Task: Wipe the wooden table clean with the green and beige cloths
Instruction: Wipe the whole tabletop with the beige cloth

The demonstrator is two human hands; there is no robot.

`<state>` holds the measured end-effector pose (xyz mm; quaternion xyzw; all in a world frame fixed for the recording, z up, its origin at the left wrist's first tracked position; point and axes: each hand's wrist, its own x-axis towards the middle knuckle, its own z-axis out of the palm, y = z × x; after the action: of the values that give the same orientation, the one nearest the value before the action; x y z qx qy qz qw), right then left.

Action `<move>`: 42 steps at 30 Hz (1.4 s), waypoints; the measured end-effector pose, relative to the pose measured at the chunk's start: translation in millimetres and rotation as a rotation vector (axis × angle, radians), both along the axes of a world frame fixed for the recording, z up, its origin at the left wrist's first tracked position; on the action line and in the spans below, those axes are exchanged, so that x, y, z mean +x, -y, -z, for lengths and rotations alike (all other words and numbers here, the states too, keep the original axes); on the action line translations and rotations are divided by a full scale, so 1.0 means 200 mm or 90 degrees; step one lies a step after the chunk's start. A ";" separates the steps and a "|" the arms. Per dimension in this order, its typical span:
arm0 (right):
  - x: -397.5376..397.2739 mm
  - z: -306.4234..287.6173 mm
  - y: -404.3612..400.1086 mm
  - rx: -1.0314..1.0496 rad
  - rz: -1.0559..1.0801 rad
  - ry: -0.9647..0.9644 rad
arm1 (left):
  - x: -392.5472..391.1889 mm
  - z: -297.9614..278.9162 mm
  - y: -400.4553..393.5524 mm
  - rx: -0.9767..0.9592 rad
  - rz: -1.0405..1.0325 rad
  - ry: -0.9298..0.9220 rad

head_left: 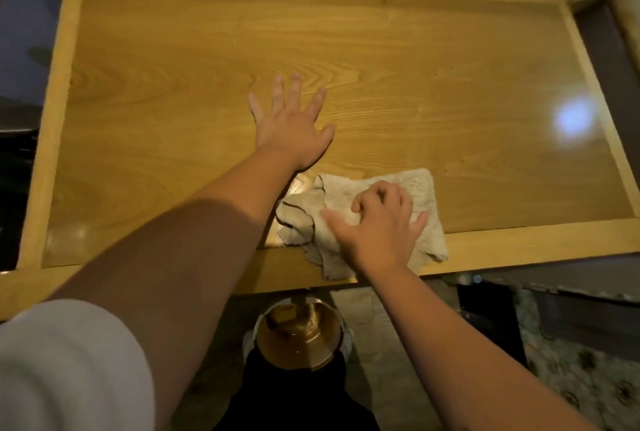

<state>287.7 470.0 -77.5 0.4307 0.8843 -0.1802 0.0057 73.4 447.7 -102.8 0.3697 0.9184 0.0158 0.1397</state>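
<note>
Nearest the lens, lower left: a pale grey sleeve (65, 365), blurred, with the bare left forearm reaching up and away from it across the bench (398, 50). Further out, the left hand (291, 126), pressed palm-down on bare wood near the middle of the bench, fingers spread wide and straight, holding nothing. On the right, the right hand (377, 223), palm down on the beige cloth (388, 185), fingers bent and partly curled into the fabric, thumb stretched out to the left over it; pressing rather than gripping tightly, as far as can be told. Beige cloth crumpled and roughly flat, lying at the near edge of the bench, right of centre, just beside the left wrist; its near part draped over the raised rim and slightly past the edge. Dark stitched line along a folded hem on the cloth's left side. Bench of glossy yellowish wood with visible grain and a raised border on all four sides; a bright round light reflection (573, 119) toward the right end. Below the near edge, a shiny round metal bowl-like object (299, 333) over dark clothing, with patterned floor (571, 378) to the right. No green cloth in view.
</note>
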 end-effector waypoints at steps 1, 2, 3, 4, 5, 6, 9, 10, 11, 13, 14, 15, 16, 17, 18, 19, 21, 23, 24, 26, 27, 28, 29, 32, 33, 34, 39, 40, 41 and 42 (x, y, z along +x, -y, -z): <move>0.01 0.01 0.00 0.025 -0.029 0.036 | 0.00 0.01 0.01 0.002 -0.008 -0.006; 0.01 0.03 0.00 0.034 -0.047 0.057 | -0.01 0.02 0.01 0.005 -0.012 -0.010; 0.02 0.04 -0.01 0.033 -0.057 0.065 | -0.01 0.03 0.01 0.007 -0.015 -0.010; 0.03 0.04 -0.02 0.028 -0.066 0.069 | -0.02 0.03 0.01 0.011 -0.018 -0.013; 0.04 0.05 -0.04 0.023 -0.072 0.073 | -0.02 0.02 0.01 0.015 -0.019 -0.017; 0.05 0.05 -0.06 0.021 -0.074 0.082 | -0.02 0.02 0.01 0.017 -0.017 -0.020; 0.11 0.06 -0.14 0.023 -0.061 0.129 | -0.02 0.01 0.02 0.018 -0.020 -0.008; 0.13 0.06 -0.16 0.025 -0.054 0.137 | -0.02 0.02 0.02 0.018 -0.019 -0.006; 0.14 0.06 -0.18 0.024 -0.049 0.143 | -0.02 0.02 0.02 0.018 -0.019 -0.005; 0.13 0.07 -0.21 0.019 -0.045 0.152 | -0.02 0.02 0.02 0.020 -0.019 -0.005; 0.12 0.07 -0.21 0.017 -0.042 0.158 | -0.02 0.02 0.02 0.021 -0.017 -0.006; 0.10 0.07 -0.23 0.014 -0.041 0.165 | -0.02 0.01 0.02 0.022 -0.015 -0.007; 0.07 0.07 -0.24 0.011 -0.043 0.170 | -0.02 0.01 0.02 0.022 -0.015 -0.007; 0.05 0.07 -0.26 0.010 -0.046 0.170 | -0.02 0.00 0.02 0.024 -0.016 -0.008; 0.03 0.07 -0.29 0.009 -0.048 0.165 | -0.02 0.01 0.02 0.029 -0.020 -0.009; 0.01 0.07 -0.31 0.007 -0.052 0.157 | -0.01 0.01 0.01 0.035 -0.027 -0.012; -0.08 0.06 -0.39 0.001 -0.067 0.134 | -0.01 0.01 0.01 0.032 -0.040 -0.014; -0.21 0.07 -0.51 0.005 -0.087 0.114 | -0.02 0.02 0.00 0.008 -0.042 -0.012; -0.29 0.08 -0.57 0.003 -0.091 0.111 | -0.02 0.02 0.00 -0.005 -0.043 -0.013; -0.45 0.10 -0.70 0.003 -0.093 0.107 | -0.03 0.02 -0.01 -0.013 -0.039 -0.026; -0.53 0.11 -0.76 0.007 -0.099 0.102 | -0.03 0.01 -0.01 -0.010 -0.039 -0.031; -0.60 0.13 -0.81 0.013 -0.109 0.096 | -0.03 0.01 -0.01 -0.005 -0.041 -0.031; -0.66 0.13 -0.86 0.017 -0.121 0.093 | -0.03 0.01 -0.02 -0.001 -0.046 -0.028; -0.85 0.15 -1.00 0.022 -0.137 0.094 | -0.02 0.00 -0.02 0.007 -0.036 -0.027; -0.91 0.15 -1.04 0.024 -0.142 0.092 | -0.02 0.00 -0.02 0.002 -0.030 -0.033; -0.99 0.14 -1.08 0.027 -0.148 0.089 | -0.03 0.00 -0.02 -0.004 -0.027 -0.039; -1.34 0.14 -1.27 0.030 -0.171 0.083 | -0.03 0.01 -0.02 -0.044 -0.019 -0.070; -1.41 0.14 -1.30 0.032 -0.173 0.083 | -0.03 0.01 -0.01 -0.044 -0.029 -0.067; -1.48 0.14 -1.33 0.035 -0.171 0.085 | -0.02 0.01 -0.01 -0.040 -0.038 -0.062; -1.53 0.14 -1.36 0.039 -0.170 0.087 | -0.02 0.01 -0.01 -0.036 -0.044 -0.057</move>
<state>-19.1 741.6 -104.5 0.3208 0.9363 -0.1209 0.0769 68.5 450.6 -105.4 0.3342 0.9360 -0.0218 0.1080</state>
